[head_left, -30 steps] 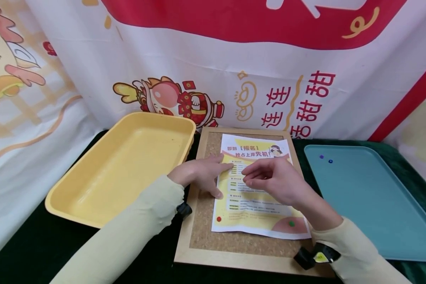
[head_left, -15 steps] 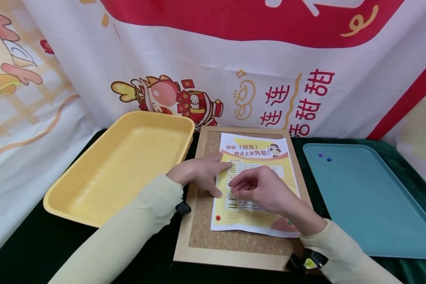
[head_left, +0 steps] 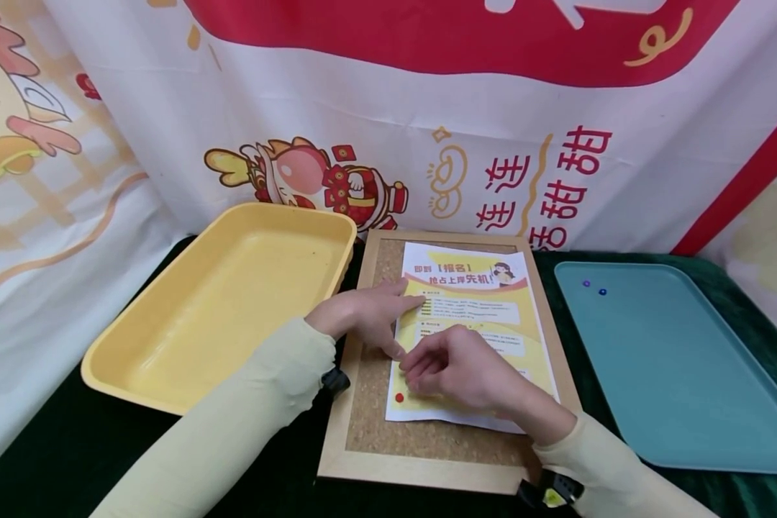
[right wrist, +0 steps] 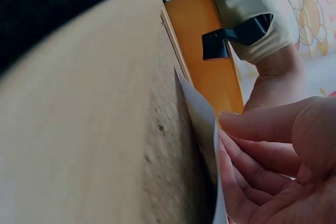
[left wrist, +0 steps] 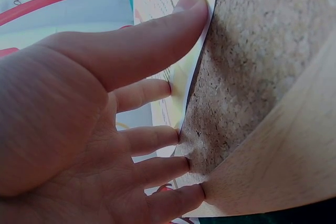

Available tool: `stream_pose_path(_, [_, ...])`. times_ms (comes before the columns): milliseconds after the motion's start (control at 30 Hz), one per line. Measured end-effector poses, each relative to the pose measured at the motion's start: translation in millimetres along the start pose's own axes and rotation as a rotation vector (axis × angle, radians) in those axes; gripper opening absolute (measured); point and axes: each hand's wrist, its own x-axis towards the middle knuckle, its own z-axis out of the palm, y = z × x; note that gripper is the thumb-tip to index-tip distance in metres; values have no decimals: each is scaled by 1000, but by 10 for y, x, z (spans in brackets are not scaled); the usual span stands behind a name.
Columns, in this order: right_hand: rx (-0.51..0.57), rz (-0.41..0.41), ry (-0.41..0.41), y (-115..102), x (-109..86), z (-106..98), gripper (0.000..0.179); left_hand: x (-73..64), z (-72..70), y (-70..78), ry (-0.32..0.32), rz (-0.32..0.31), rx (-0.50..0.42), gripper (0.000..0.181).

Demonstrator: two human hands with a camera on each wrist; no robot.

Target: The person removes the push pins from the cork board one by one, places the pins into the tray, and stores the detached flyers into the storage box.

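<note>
Two Hands at Work Over a Pinned Sheet

A person in pale cream sleeves works at a table (head_left: pixel 32 453) draped in dark green cloth, both hands over a printed yellow-and-white sheet (head_left: pixel 473 313) that lies on a wood-framed cork board (head_left: pixel 421 440). The left hand (head_left: pixel 370 316) has its grip spread wide, fingers extended and closed around nothing, the thumb and index finger resting on the sheet's left edge while other fingertips reach beyond the paper.

The right hand (head_left: pixel 462 367) is over the lower part of the sheet, near the left thumb, its grip partly curled with thumb and fingertips close together; whether anything small sits between them cannot be told. Just beside those fingertips, a red pin (head_left: pixel 398 398) sits in the sheet's lower left corner. From the right wrist, part of the sheet's edge is seen standing off the cork.

Left of the board is a deep yellow tub (head_left: pixel 233 280), its near-right rim partly behind the left arm. To the right, a flat blue-green tray (head_left: pixel 680 367) carries a purple piece (head_left: pixel 586 283) and a dark blue piece (head_left: pixel 602 292), close together but apart, near its far left corner. A white backdrop (head_left: pixel 285 93) with red lettering and festive cartoon figures hangs behind.
</note>
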Motion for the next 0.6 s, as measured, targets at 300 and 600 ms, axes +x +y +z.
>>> stream_pose_path(300, [-92,-70,-39,24,5,62,13,2,3,6,9,5,6,94])
stream_pose_path(600, [-135,-73,-76,42,29,81,12,3,2,3,7,1,5,93])
